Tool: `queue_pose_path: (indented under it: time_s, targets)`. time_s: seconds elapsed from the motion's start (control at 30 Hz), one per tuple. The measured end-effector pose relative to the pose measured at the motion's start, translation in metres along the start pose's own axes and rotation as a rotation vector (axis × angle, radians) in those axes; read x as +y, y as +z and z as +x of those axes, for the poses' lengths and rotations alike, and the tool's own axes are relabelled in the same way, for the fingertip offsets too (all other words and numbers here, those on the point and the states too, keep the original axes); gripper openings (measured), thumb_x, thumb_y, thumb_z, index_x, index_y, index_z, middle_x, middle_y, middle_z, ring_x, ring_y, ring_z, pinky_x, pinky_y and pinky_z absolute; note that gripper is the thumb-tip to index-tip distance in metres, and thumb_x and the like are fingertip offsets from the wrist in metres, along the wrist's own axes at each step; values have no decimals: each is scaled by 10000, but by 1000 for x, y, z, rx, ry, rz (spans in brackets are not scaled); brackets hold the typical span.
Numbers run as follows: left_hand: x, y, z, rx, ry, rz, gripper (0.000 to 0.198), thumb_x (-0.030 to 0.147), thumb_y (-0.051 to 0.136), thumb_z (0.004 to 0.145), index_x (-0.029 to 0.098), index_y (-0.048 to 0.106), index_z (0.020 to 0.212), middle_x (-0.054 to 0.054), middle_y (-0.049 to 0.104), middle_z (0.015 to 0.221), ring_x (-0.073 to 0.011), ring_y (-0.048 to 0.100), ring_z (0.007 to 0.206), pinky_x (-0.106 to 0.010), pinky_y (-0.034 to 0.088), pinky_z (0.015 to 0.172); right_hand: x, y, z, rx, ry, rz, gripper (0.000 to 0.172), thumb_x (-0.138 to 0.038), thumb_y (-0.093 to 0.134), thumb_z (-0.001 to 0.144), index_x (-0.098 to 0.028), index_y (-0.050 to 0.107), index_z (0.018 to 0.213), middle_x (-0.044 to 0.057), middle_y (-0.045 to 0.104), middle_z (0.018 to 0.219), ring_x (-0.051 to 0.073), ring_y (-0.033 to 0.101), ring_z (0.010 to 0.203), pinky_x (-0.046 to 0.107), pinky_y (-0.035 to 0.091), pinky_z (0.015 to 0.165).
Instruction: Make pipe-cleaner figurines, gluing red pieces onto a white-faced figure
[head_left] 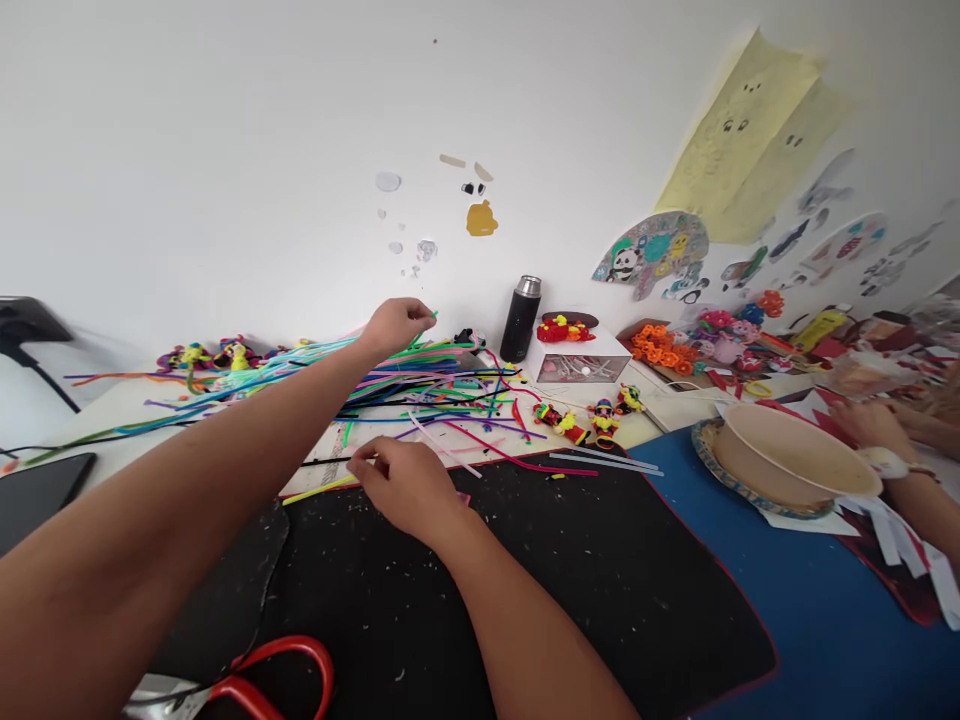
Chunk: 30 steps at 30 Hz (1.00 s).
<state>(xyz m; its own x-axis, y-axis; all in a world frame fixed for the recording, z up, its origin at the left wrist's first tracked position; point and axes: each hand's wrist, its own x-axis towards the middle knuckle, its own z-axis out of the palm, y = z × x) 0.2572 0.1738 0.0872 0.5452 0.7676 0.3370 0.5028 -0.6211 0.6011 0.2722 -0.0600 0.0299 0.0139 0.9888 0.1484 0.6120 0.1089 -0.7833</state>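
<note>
Above the multicoloured heap of long fuzzy stems (420, 378), the left hand (396, 326) pinches a thin green fuzzy stem (434, 315). Before the heap, the right hand (409, 487) curls, its hold unclear.

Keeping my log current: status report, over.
Left hand at pipe cleaner pile, grip unclear. Right hand by yellow pipe cleaner. Left forearm hides part of pile.

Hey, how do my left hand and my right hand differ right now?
Place: your left hand is out at the pile of fuzzy stems; your right hand is nearer you, around the far edge of the black mat.
Fingers: the left hand's point right, by a green tip; the right hand's point left, near a yellow stem.
Shared: both are bare, fingers bent.
</note>
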Motion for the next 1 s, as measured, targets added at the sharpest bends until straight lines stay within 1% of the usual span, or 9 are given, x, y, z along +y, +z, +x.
queue_pose_path:
  time_s: [0.07, 0.17, 0.23, 0.33, 0.53, 0.63, 0.7, 0.83, 1.0]
  targets:
    - [1, -4, -4, -43, 6, -21, 308, 464, 695, 824, 179, 779, 904, -72, 799, 876, -236, 693, 795, -323, 493, 701, 6, -2, 5, 91, 75, 161, 177, -361, 657, 1033, -236, 777, 1070, 2, 759, 798, 171, 694, 706, 261, 456, 658]
    - [4, -11, -13, -102, 32, -38, 320, 487, 701, 801, 191, 777, 900, -57, 796, 858, -229, 689, 774, -317, 491, 683, 17, -5, 13, 190, 189, 448, 182, -353, 640, 1035, -210, 743, 1081, -53, 652, 654, 110, 557, 469, 236, 419, 531]
    - [7, -16, -21, -135, 52, -32, 323, 490, 698, 795, 195, 773, 903, -54, 793, 850, -231, 690, 772, -322, 489, 685, 23, -7, 18, 243, 239, 603, 177, -340, 641, 1023, -195, 716, 1093, -72, 618, 629, 91, 499, 406, 225, 388, 466]
    - [12, -23, -32, -177, 92, -3, 318, 496, 692, 799, 203, 774, 894, -52, 791, 854, -242, 698, 802, -336, 493, 721, 27, -11, 22, 298, 284, 720, 195, -326, 640, 1007, -180, 679, 1130, -82, 600, 636, 83, 486, 374, 215, 368, 412]
    - [21, -29, -54, -284, 202, 58, 343, 514, 651, 843, 216, 787, 943, -36, 807, 891, -242, 721, 858, -321, 513, 756, 38, -13, 30, 404, 302, 780, 354, -339, 674, 989, -181, 618, 1301, -78, 629, 684, 86, 491, 363, 222, 401, 395]
    - [17, -28, -58, -324, 238, 123, 323, 487, 627, 860, 218, 787, 942, -28, 810, 895, -237, 724, 846, -311, 514, 743, 45, -12, 34, 426, 290, 757, 478, -340, 685, 990, -175, 570, 1425, -71, 642, 709, 91, 490, 367, 233, 427, 400]
    - [10, -27, -57, -318, 245, 185, 305, 448, 612, 869, 221, 792, 963, -34, 813, 929, -241, 727, 866, -313, 518, 763, 47, -10, 36, 419, 266, 726, 530, -333, 690, 991, -167, 548, 1473, -67, 646, 725, 89, 490, 373, 234, 443, 406]
    - [-7, -20, -48, -267, 235, 350, 297, 346, 598, 865, 218, 810, 1030, -78, 799, 1044, -280, 718, 960, -344, 525, 843, 47, -5, 38, 382, 245, 674, 482, -342, 680, 1003, -161, 586, 1440, -52, 669, 751, 75, 491, 373, 219, 425, 399]
    - [-25, 0, -38, -291, 268, 497, 284, 268, 618, 851, 216, 818, 1046, -115, 766, 1116, -333, 675, 1137, -387, 516, 951, 48, -5, 41, 374, 248, 726, 403, -314, 672, 1012, -157, 613, 1378, -55, 673, 720, 70, 485, 363, 204, 408, 385]
